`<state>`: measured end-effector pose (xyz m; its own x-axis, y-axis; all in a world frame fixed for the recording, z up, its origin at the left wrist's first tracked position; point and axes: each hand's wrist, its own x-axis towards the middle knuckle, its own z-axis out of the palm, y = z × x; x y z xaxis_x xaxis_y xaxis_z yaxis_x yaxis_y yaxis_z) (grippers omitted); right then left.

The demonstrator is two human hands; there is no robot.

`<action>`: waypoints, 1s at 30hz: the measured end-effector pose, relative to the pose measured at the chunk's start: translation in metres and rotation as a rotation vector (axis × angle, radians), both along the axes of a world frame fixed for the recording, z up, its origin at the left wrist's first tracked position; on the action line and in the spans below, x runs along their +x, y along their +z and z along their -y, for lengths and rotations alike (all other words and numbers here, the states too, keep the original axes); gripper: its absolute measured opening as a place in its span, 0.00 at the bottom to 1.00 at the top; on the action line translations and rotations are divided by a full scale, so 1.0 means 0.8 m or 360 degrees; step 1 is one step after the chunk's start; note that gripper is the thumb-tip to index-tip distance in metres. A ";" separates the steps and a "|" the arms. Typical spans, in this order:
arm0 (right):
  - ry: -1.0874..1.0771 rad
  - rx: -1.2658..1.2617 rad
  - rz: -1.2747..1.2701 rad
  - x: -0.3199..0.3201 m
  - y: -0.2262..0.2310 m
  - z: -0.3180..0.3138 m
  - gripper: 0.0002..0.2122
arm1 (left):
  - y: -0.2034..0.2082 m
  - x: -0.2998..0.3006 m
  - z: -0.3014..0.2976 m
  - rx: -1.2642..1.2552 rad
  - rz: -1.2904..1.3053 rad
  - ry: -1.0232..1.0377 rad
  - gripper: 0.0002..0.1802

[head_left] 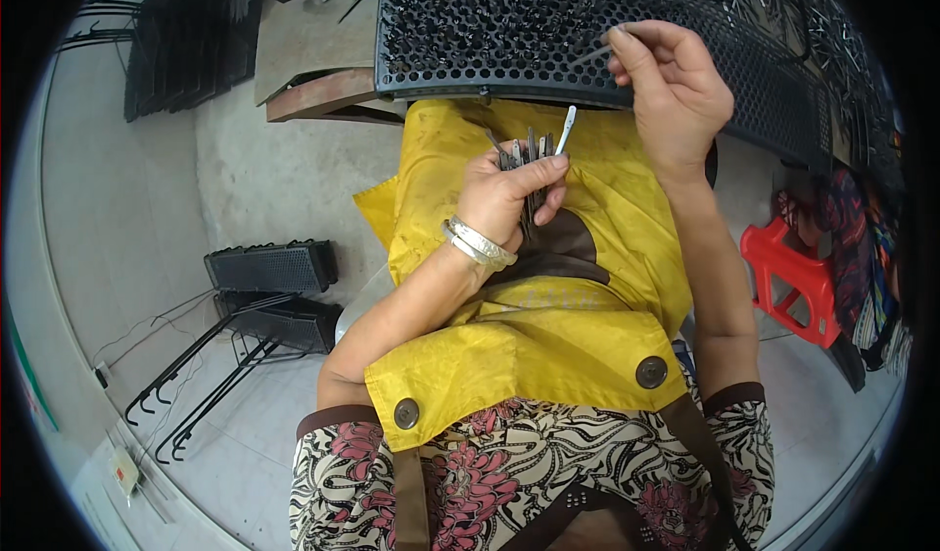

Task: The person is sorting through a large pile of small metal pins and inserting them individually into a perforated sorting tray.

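Observation:
My left hand (497,193), a bangle at its wrist, is closed around a bundle of thin metal pieces (532,149) above my lap. One brighter silver piece (567,128) stands up out of the bundle beside my thumb. Held up to the right, my right hand (678,95) pinches a slim dark metal piece (590,56) between thumb and fingertips. That piece slants down to the left over the near edge of a black perforated tray (431,89). Many dark metal pieces (490,22) stand upright in the tray's holes; some holes along its near edge hold nothing.
A second perforated tray (774,95) adjoins on the right, with loose metal pieces (759,2) heaped beyond it. A red plastic stool (798,282) stands at the right. Black racks with hooked rods (269,267) are on the left floor. A yellow apron (627,208) covers my lap.

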<state>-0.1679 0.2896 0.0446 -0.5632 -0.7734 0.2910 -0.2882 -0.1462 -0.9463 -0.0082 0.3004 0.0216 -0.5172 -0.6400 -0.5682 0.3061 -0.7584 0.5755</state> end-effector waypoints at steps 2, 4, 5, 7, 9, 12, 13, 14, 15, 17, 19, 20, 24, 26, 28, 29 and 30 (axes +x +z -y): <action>-0.0006 -0.0008 -0.0276 0.000 -0.004 0.003 0.04 | 0.003 0.000 -0.001 -0.0004 -0.0001 -0.0025 0.06; -0.0010 -0.0018 -0.0550 0.000 -0.010 0.009 0.04 | 0.004 0.000 -0.002 0.0010 -0.0012 -0.0011 0.06; 0.0060 -0.0203 -0.0741 0.000 -0.013 0.014 0.04 | 0.004 0.000 -0.002 0.0026 -0.0021 0.0004 0.06; 0.0175 -0.0559 -0.1101 -0.004 -0.023 0.027 0.05 | 0.002 0.000 -0.002 0.0048 -0.0042 0.0053 0.06; 0.0199 -0.0484 -0.1317 -0.003 -0.027 0.026 0.06 | 0.001 0.000 -0.002 0.0073 -0.0063 0.0101 0.06; 0.0228 -0.0347 -0.1581 -0.004 -0.027 0.023 0.08 | 0.001 -0.002 -0.002 0.0065 -0.0070 0.0101 0.06; 0.0192 -0.0419 -0.1532 -0.004 -0.025 0.023 0.08 | 0.003 -0.002 -0.002 0.0066 -0.0064 0.0105 0.06; 0.0155 -0.0488 -0.1483 -0.004 -0.023 0.023 0.07 | 0.004 -0.002 -0.001 0.0067 -0.0058 0.0107 0.06; 0.0154 -0.0486 -0.1484 -0.001 -0.017 0.015 0.07 | 0.004 -0.003 -0.001 0.0069 -0.0058 0.0105 0.06; 0.0227 0.0002 -0.0771 0.014 -0.003 -0.010 0.06 | 0.003 -0.001 0.000 0.0071 -0.0113 0.0135 0.06; 0.0445 0.0276 -0.0273 0.019 -0.002 -0.025 0.06 | 0.007 0.000 0.002 0.0047 -0.0131 0.0114 0.06; 0.0640 0.0545 0.0225 0.018 -0.001 -0.030 0.07 | 0.008 -0.001 0.003 0.0024 -0.0157 0.0081 0.07; 0.0544 0.0598 0.0505 0.010 0.009 -0.032 0.08 | 0.009 -0.003 0.001 -0.0034 -0.0136 0.0025 0.07; 0.0330 0.0420 0.0348 0.005 0.004 -0.025 0.08 | 0.010 -0.002 0.004 0.0069 -0.0233 0.0071 0.07; 0.0114 0.0243 0.0186 -0.002 -0.001 -0.014 0.08 | 0.004 -0.001 0.007 0.0150 -0.0281 0.0088 0.09; 0.0019 0.0094 -0.0024 -0.007 -0.005 -0.007 0.08 | 0.002 -0.002 0.007 0.0233 -0.0333 0.0106 0.11; -0.0076 -0.0056 -0.0236 -0.011 -0.008 -0.002 0.08 | 0.001 -0.003 0.006 0.0235 -0.0335 0.0100 0.11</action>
<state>-0.1768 0.2912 0.0385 -0.5479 -0.7347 0.4000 -0.4316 -0.1613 -0.8875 -0.0104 0.2954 0.0227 -0.5956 -0.5928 -0.5421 0.4565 -0.8050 0.3788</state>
